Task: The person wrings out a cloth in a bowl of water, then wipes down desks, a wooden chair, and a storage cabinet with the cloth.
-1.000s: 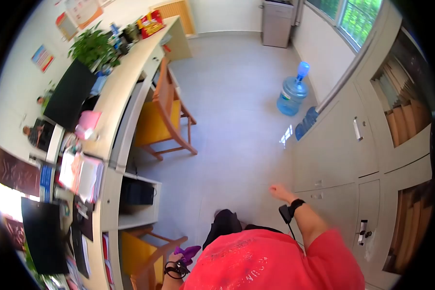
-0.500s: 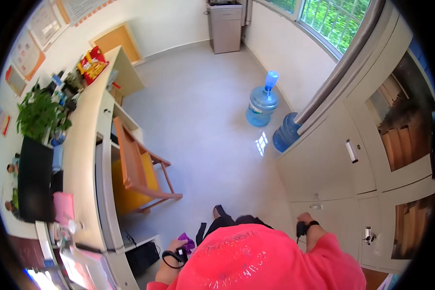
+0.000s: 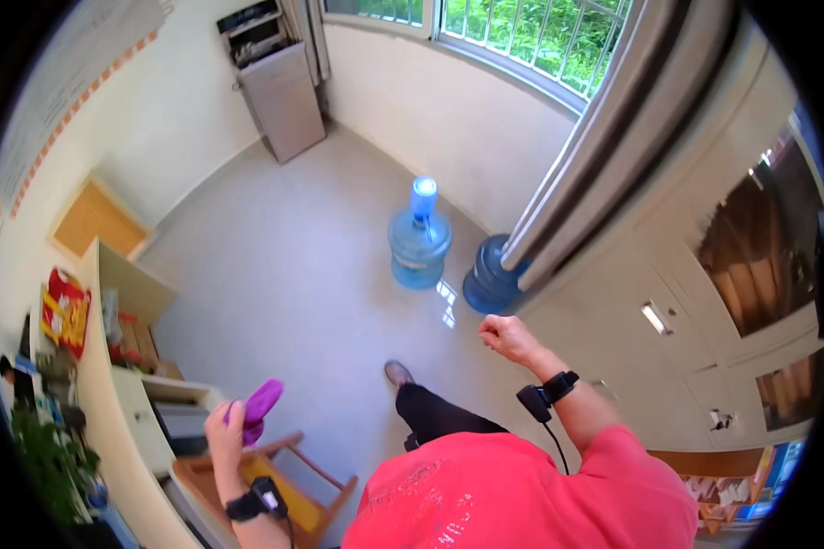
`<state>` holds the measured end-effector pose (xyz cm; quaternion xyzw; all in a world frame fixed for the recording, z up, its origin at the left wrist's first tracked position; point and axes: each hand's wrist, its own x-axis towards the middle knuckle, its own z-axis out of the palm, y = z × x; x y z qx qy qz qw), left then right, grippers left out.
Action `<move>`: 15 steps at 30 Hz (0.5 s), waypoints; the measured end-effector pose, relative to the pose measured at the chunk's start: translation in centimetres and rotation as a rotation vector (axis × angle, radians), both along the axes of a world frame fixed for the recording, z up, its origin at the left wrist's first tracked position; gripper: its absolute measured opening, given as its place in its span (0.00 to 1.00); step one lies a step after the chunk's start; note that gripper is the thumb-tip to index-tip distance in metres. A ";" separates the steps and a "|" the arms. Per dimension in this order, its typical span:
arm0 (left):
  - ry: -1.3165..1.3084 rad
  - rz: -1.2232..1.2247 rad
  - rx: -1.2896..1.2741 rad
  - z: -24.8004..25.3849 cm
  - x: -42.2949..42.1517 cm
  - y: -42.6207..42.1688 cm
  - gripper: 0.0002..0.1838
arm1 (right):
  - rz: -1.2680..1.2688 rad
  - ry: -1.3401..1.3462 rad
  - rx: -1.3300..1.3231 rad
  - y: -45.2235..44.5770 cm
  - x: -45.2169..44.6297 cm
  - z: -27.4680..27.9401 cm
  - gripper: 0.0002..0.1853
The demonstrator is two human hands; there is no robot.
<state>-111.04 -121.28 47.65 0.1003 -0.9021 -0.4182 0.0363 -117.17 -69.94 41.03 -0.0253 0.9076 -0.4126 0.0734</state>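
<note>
My left hand point(image 3: 226, 430) is closed around a crumpled purple cloth point(image 3: 264, 403), raised at the left above a wooden chair point(image 3: 293, 485). My right hand point(image 3: 511, 339) is held out in front of the grey cabinet, its fingers curled in; nothing shows in them. Ahead on the floor stands a clear blue water jug point(image 3: 419, 247) with a blue-and-white pump point(image 3: 424, 197) on its neck. A second, darker blue jug point(image 3: 493, 279) is beside it, partly behind the curtain. Both wrists wear black bands with small devices and cables.
A grey cabinet point(image 3: 595, 311) with glass panes lines the right side, beside a hanging curtain point(image 3: 604, 156). A desk point(image 3: 128, 430) with a plant and a red-yellow snack bag point(image 3: 64, 311) runs along the left. At the back stands a grey water dispenser point(image 3: 284, 101).
I have stepped forward and the view has turned right. Both hands have risen away from my body, the purple cloth still in the left. The chair is now lower in view.
</note>
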 end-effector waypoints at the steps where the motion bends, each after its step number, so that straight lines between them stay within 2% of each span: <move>1: 0.084 0.017 0.011 2.1 -1.7 -0.4 0.16 | 0.020 0.040 0.066 -0.9 -2.9 0.0 0.05; 3: 0.025 0.204 0.255 4.4 -4.5 -1.2 0.11 | 0.076 0.094 0.187 -3.1 -7.7 -0.6 0.05; 4: 0.020 0.248 0.269 4.8 -5.9 -1.7 0.09 | 0.109 0.016 0.187 -4.6 -10.3 -0.2 0.08; 7: 0.107 0.325 0.168 -1.1 -8.5 -7.0 0.15 | 0.271 -0.042 0.187 -9.0 -17.5 -0.3 0.09; 9: -0.066 0.393 0.009 -5.8 -8.7 -9.7 0.17 | 0.350 -0.007 0.294 -12.2 -22.1 0.1 0.10; 10: -0.189 0.390 -0.088 -7.0 -8.8 -9.6 0.12 | 0.390 -0.003 0.342 -14.2 -24.4 -0.4 0.10; 11: -0.296 0.398 -0.125 -6.9 -9.3 -8.3 0.14 | 0.449 0.005 0.386 -16.3 -26.7 -0.9 0.10; 12: -0.341 0.433 0.179 -13.0 -7.6 -10.9 0.12 | 0.453 -0.072 0.398 -18.6 -28.9 -0.7 0.11; 13: -0.594 0.584 0.488 -10.0 -8.9 -8.0 0.11 | 0.498 -0.085 0.372 -20.5 -31.2 -0.6 0.13; 14: -0.535 0.596 0.531 -15.5 -7.1 -8.9 0.08 | 0.530 -0.090 0.343 -22.4 -33.4 -0.5 0.14; 15: -0.647 0.579 0.589 -20.2 -4.5 -9.9 0.10 | 0.551 -0.091 0.324 -24.2 -35.7 -1.2 0.15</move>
